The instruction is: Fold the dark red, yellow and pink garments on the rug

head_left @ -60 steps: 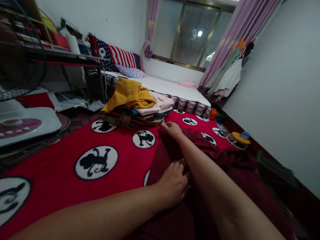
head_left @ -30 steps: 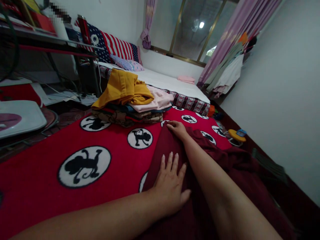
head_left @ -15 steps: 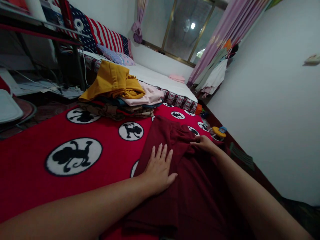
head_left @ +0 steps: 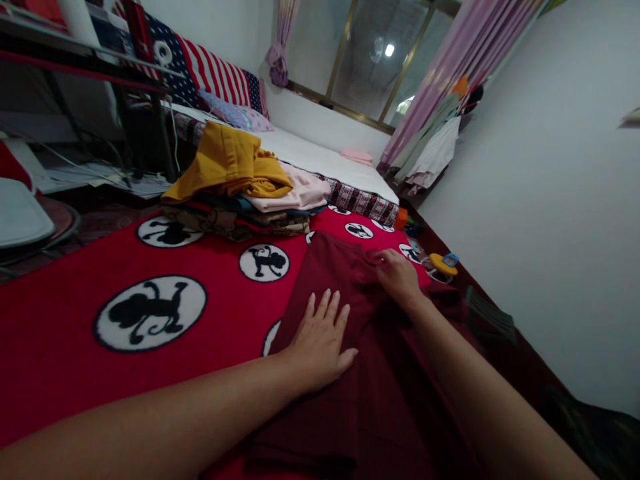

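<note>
A dark maroon garment (head_left: 320, 427) lies spread over a red blanket (head_left: 210, 380) printed with black monkey figures in white circles. Whether it is trousers or another kind of clothing I cannot tell. My left hand (head_left: 320, 343) rests flat on the cloth, fingers spread. Farther up, my right hand (head_left: 397, 277) pinches a fold of the garment near its far edge. Beyond my left hand stands a stack of folded clothes (head_left: 235, 223), with a mustard-yellow garment (head_left: 225, 160) and a pale pink one (head_left: 307, 190) on top.
A white-topped bed (head_left: 310, 143) with a striped cushion (head_left: 215, 70) runs along the window wall. On the left are a desk (head_left: 90, 70) and a stool (head_left: 30, 213). Clothes hang by the purple curtain (head_left: 450, 73). A yellow stool (head_left: 443, 265) stands near the right wall.
My right hand has moved slightly left and away from me along the garment's far edge, shifting the fold. My left hand stays flat on the cloth. The view has shifted slightly.
</note>
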A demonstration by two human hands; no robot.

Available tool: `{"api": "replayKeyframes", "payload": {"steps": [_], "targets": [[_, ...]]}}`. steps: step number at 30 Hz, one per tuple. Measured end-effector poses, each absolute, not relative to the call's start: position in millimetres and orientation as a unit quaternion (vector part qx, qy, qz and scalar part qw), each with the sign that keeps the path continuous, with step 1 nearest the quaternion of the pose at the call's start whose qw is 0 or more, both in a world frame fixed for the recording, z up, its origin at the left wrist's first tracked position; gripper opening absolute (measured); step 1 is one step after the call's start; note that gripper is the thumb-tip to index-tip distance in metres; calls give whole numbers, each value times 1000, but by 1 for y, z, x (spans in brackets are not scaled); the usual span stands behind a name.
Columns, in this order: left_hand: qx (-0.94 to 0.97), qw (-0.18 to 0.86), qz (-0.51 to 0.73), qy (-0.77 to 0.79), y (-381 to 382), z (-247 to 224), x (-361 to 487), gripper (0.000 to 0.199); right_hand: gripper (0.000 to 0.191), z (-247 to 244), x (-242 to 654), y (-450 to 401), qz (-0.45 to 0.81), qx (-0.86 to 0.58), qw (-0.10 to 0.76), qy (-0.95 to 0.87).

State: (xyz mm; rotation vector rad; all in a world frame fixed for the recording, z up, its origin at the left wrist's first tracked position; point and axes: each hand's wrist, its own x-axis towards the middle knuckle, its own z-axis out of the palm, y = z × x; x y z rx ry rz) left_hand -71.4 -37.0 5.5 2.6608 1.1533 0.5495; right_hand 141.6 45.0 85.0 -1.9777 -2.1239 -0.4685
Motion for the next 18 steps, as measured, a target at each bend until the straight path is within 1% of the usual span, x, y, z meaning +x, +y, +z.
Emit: {"api": "replayKeyframes", "payload": {"steps": [2, 4, 7, 9, 11, 13, 15, 17, 18], "targets": [[897, 94, 187, 388, -36, 6, -71, 77, 34, 71, 124, 58, -82, -573, 118, -807], [898, 96, 187, 386, -35, 6, -71, 78, 41, 53, 113, 68, -31, -540, 92, -836], [900, 100, 182, 382, -34, 6, -72, 77, 45, 33, 107, 78, -10, -593, 67, -802], [901, 100, 177, 384, -34, 8, -73, 76, 45, 30, 106, 78, 4, -610, 72, -789], [900, 99, 175, 388, -35, 9, -73, 75, 43, 35, 108, 72, 15, -605, 98, -790], [899, 99, 172, 391, -35, 11, -74, 74, 40, 46, 117, 59, 5, -600, 145, -787], [899, 100, 171, 392, -36, 11, -73, 73, 35, 63, 134, 40, -42, -622, 195, -757], [899, 99, 173, 390, -36, 10, -73, 73, 33, 84, 161, 17, -118, -680, 210, -693], [899, 98, 175, 390, -36, 10, -72, 73, 34, 94, 177, 6, -159, -714, 198, -653]]}}
